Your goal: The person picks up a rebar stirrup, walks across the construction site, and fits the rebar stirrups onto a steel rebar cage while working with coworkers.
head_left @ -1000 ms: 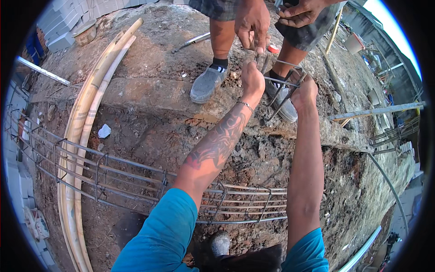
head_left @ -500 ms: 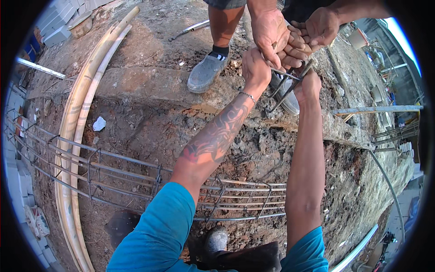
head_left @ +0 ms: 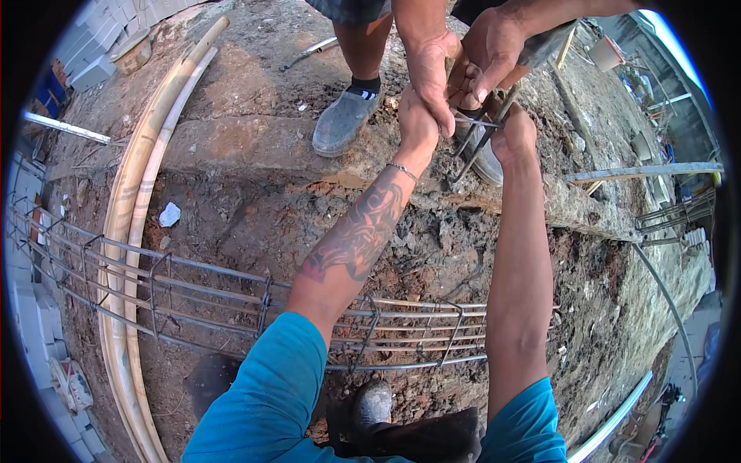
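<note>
My right hand (head_left: 515, 140) is curled at the dark bent steel rods (head_left: 485, 143), which slant down to the left with hooked lower ends. To its left, my left hand (head_left: 417, 127) reaches up against a co-worker's hand (head_left: 432, 73), which hides my fingers. A thin piece of the rods runs across between my two hands. The co-worker's other hand (head_left: 498, 54) is just above the rods, fingers partly curled. Whether the co-worker grips the rods is hard to make out.
Below my forearms a long rebar cage (head_left: 208, 289) lies across the trench. Bamboo poles (head_left: 131, 193) stretch along the left. The co-worker's grey shoe (head_left: 347, 119) stands on a concrete ledge (head_left: 255, 143). Grey blocks (head_left: 94, 65) are stacked far left; a bar (head_left: 644, 171) juts at right.
My left hand has shifted slightly left, and my right hand a little down. The co-worker's hands have moved left and spread apart, and the rods have turned steeper.
</note>
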The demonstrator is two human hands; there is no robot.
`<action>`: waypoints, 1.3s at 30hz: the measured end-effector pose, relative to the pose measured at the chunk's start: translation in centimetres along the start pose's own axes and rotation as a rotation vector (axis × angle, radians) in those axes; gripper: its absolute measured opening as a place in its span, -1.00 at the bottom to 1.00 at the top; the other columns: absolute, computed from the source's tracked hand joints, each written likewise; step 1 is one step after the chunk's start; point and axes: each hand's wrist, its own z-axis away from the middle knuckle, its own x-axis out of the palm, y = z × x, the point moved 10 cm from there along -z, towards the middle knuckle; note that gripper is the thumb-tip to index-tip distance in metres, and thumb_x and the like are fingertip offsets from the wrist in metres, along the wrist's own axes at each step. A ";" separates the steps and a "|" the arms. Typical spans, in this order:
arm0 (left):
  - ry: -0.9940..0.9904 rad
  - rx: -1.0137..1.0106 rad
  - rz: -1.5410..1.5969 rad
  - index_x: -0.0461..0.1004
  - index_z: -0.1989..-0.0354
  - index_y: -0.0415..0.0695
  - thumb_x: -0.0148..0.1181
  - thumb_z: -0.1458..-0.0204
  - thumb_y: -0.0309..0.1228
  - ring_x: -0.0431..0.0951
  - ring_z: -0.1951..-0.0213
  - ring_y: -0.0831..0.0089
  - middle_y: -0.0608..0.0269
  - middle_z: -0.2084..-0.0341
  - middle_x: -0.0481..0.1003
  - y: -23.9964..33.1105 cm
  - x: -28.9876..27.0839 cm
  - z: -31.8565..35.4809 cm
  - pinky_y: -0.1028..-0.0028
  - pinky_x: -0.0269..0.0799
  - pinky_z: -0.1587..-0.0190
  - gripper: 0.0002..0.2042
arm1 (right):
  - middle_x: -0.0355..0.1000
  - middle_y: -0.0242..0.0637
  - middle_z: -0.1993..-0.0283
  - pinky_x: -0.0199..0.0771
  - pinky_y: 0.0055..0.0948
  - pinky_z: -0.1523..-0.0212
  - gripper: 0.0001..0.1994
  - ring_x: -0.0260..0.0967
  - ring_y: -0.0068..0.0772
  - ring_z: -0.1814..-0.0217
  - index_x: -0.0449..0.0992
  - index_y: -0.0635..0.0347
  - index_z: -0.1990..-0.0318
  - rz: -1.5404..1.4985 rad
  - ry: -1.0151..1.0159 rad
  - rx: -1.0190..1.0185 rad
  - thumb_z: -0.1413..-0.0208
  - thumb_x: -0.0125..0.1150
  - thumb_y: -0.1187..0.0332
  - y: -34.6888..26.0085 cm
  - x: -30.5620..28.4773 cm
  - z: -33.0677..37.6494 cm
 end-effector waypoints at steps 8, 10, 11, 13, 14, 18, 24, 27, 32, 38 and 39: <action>-0.031 -0.040 -0.031 0.34 0.16 -0.25 -0.32 -0.19 -0.34 0.39 0.32 0.62 0.27 0.34 0.41 -0.2 0.0 2.2 0.60 0.29 0.33 -0.70 | 0.37 -0.18 0.13 0.27 -0.44 0.18 -0.69 0.31 -0.39 0.14 0.32 0.43 0.01 -0.014 0.015 0.004 -0.22 -0.25 0.42 0.3 -0.5 1.7; -0.064 0.052 -0.173 0.33 0.17 -0.23 -0.32 -0.20 -0.31 0.38 0.34 0.61 0.27 0.34 0.40 0.8 0.2 1.8 0.56 0.28 0.30 -0.70 | 0.37 -0.25 0.17 0.25 -0.41 0.17 -0.68 0.29 -0.44 0.18 0.33 0.34 -0.01 0.039 0.013 -0.006 -0.22 -0.27 0.38 -0.3 -0.4 1.9; 0.021 0.062 -0.153 0.35 0.25 -0.21 -0.31 -0.18 -0.31 0.36 0.38 0.59 0.29 0.40 0.40 0.6 -0.4 2.5 0.51 0.26 0.26 -0.71 | 0.37 -0.28 0.18 0.24 -0.37 0.14 -0.67 0.28 -0.46 0.17 0.34 0.28 -0.01 0.098 0.038 0.016 -0.23 -0.29 0.36 0.0 -0.8 2.2; -0.040 0.039 -0.201 0.35 0.30 -0.21 -0.32 -0.17 -0.31 0.36 0.39 0.57 0.29 0.44 0.40 -0.5 -2.4 0.8 0.50 0.26 0.25 -0.71 | 0.38 -0.33 0.10 0.21 -0.30 0.10 -0.62 0.27 -0.49 0.14 0.27 0.15 -0.14 0.200 0.032 0.109 -0.22 -0.26 0.29 1.2 -0.5 2.0; -0.094 -0.006 -0.247 0.36 0.35 -0.20 -0.33 -0.16 -0.31 0.35 0.40 0.55 0.30 0.47 0.40 -1.3 -2.9 0.4 0.49 0.25 0.24 -0.70 | 0.38 -0.33 0.10 0.21 -0.30 0.10 -0.62 0.27 -0.49 0.14 0.27 0.15 -0.14 0.196 0.028 0.105 -0.22 -0.26 0.29 1.4 -0.8 1.5; -0.146 -0.151 -0.409 0.30 0.14 -0.28 -0.35 -0.17 -0.34 0.36 0.22 0.52 0.19 0.26 0.38 -1.5 -2.0 0.7 0.46 0.27 0.13 -0.69 | 0.34 -0.33 0.08 0.21 -0.26 0.08 -0.63 0.23 -0.43 0.10 0.26 0.12 -0.16 0.311 0.042 0.093 -0.22 -0.21 0.27 1.3 -2.4 0.5; -0.115 -0.221 -0.171 0.33 0.18 -0.23 -0.32 -0.17 -0.35 0.43 0.42 0.48 0.21 0.42 0.45 -1.6 0.1 1.3 0.49 0.29 0.40 -0.72 | 0.33 -0.31 0.08 0.20 -0.09 0.09 -0.65 0.22 -0.37 0.11 0.31 0.13 -0.06 0.277 0.125 0.202 -0.25 -0.25 0.20 1.9 -3.3 -0.1; -0.114 -0.050 -0.213 0.34 0.22 -0.29 -0.27 -0.18 -0.35 0.43 0.41 0.48 0.21 0.42 0.46 -1.3 -1.3 1.2 0.47 0.29 0.38 -0.72 | 0.37 -0.35 0.22 0.34 -0.25 0.24 -0.69 0.28 -0.46 0.25 0.38 0.15 0.08 0.317 0.114 0.090 -0.25 -0.22 0.17 2.9 -2.8 0.4; 0.221 -0.186 -0.296 0.37 0.14 -0.25 -0.23 -0.19 -0.27 0.29 0.13 0.52 0.24 0.22 0.38 -6.1 -7.1 1.7 0.44 0.12 -0.01 -0.68 | 0.40 -0.32 0.11 0.37 -0.29 0.24 -0.68 0.34 -0.47 0.05 0.33 0.21 -0.02 0.210 -0.012 0.019 -0.26 -0.18 0.21 7.8 -4.8 -0.7; 0.061 -0.038 -0.470 0.23 -0.12 -0.36 -0.22 -0.18 -0.38 0.40 0.09 0.42 0.06 0.11 0.40 -7.3 -7.9 1.7 0.50 0.25 0.02 -0.61 | 0.37 -0.37 0.23 0.30 -0.58 0.30 -0.66 0.27 -0.60 0.29 0.33 0.33 -0.06 0.119 0.012 0.046 -0.23 -0.05 0.30 16.1 -9.9 -0.6; -0.004 -0.099 -0.405 0.23 -0.12 -0.34 -0.20 -0.18 -0.37 0.39 0.24 0.50 0.15 0.23 0.40 -7.7 -7.6 2.1 0.53 0.28 0.17 -0.61 | 0.38 -0.37 0.23 0.30 -0.57 0.30 -0.66 0.27 -0.60 0.29 0.33 0.33 -0.06 0.179 0.020 0.075 -0.23 -0.06 0.30 16.2 -10.7 -0.7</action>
